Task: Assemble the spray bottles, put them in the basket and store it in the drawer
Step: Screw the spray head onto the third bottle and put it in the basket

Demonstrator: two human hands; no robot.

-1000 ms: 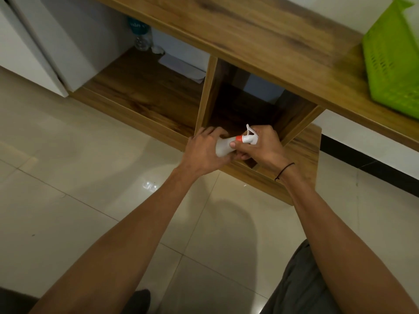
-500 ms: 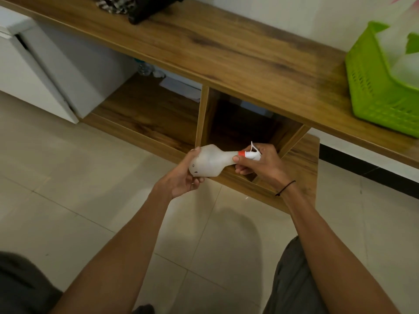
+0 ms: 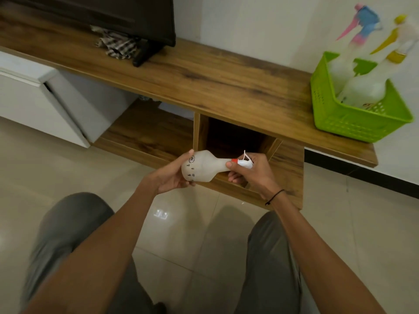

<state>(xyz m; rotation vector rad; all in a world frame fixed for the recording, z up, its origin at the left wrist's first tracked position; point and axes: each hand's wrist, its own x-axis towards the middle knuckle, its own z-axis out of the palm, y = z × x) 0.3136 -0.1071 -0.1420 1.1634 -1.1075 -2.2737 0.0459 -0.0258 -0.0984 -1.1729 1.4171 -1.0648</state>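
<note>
I hold a white translucent spray bottle (image 3: pixel 203 166) sideways in front of the wooden unit's open cubby (image 3: pixel 233 141). My left hand (image 3: pixel 172 175) cups the bottle's wide base. My right hand (image 3: pixel 249 171) grips the white spray head (image 3: pixel 246 163) with its red collar at the neck. A green basket (image 3: pixel 353 123) stands on the right end of the wooden shelf top (image 3: pixel 215 80). Two assembled bottles lean in it, one with a pink and blue head (image 3: pixel 360 30), one with a yellow head (image 3: pixel 396 44).
A dark TV (image 3: pixel 113 17) on a stand and a checked cloth (image 3: pixel 118 46) sit on the shelf's left part. A white cabinet (image 3: pixel 34 94) stands left of the lower shelf (image 3: pixel 147 132). My grey-trousered knees (image 3: pixel 68 234) are over the glossy tiled floor.
The view has tilted up, bringing the basket's bottles and the TV into sight. My left hand has shifted from the bottle's neck to its base. Both hands stay on the bottle.
</note>
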